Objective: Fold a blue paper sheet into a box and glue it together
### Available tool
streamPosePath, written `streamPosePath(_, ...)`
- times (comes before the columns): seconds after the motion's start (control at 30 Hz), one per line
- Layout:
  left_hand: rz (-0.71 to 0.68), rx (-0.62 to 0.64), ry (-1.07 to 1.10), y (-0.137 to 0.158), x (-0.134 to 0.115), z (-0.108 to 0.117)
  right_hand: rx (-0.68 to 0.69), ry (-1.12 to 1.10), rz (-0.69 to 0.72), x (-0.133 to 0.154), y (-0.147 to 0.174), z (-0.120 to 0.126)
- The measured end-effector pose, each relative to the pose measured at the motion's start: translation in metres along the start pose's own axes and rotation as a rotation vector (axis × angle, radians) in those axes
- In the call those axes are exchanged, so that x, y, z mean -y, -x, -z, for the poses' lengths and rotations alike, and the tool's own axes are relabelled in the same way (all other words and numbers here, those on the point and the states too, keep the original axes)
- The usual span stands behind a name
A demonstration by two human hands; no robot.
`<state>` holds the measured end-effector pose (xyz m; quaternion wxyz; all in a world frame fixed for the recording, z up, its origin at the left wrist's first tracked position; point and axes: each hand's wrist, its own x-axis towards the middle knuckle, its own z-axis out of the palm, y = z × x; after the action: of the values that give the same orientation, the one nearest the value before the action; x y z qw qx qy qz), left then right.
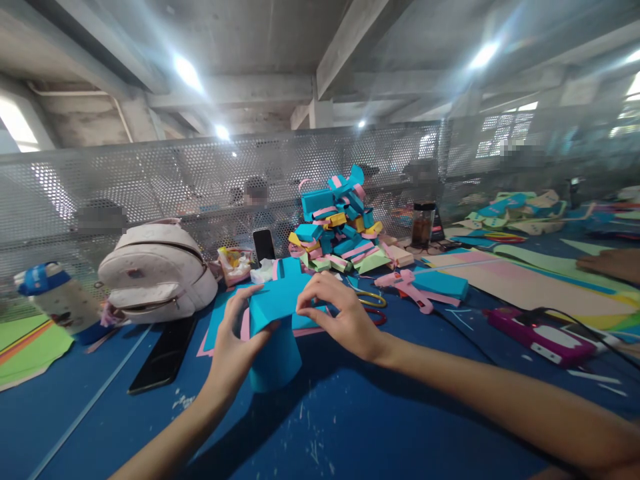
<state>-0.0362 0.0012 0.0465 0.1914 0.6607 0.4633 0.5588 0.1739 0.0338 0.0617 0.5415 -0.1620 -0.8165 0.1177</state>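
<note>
Both hands hold a folded blue paper piece [274, 357] just above the blue table, its lower part curving down like a tube. My left hand [234, 333] grips its left side, thumb in front and fingers behind. My right hand [345, 317] pinches the upper right edge between thumb and bent fingers. Behind the piece lie blue and pink paper sheets [216, 327], partly hidden by my left hand. Just beyond my right hand are scissors with yellow and red handles [373, 300], their blades out of sight.
A heap of blue, pink and yellow paper pieces [345, 227] stands at the back. To the right are a pink glue gun [413, 287] with a cord and a purple power strip [535, 337]. A white backpack [160, 270], black phone [164, 357] and bottle [63, 303] stand left. Another person's hand [613, 263] rests far right.
</note>
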Motion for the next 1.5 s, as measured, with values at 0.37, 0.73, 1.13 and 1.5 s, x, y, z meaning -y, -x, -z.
streamPosePath(0.37, 0.038, 0.024, 0.052, -0.001, -0.009, 0.0, -0.034, -0.123, 0.004, 0.003, -0.001, 0.0)
streamPosePath(0.73, 0.028, 0.056, 0.065, -0.003, -0.009, 0.002, -0.028, -0.14, 0.027, 0.002, -0.001, 0.0)
streamPosePath(1.13, 0.051, 0.046, 0.087, -0.005, -0.01, 0.002, -0.036, -0.144, 0.023, 0.002, -0.001, 0.001)
streamPosePath(1.5, 0.067, -0.011, 0.11, -0.006, -0.013, 0.004, -0.129, -0.074, -0.01, 0.001, -0.005, 0.005)
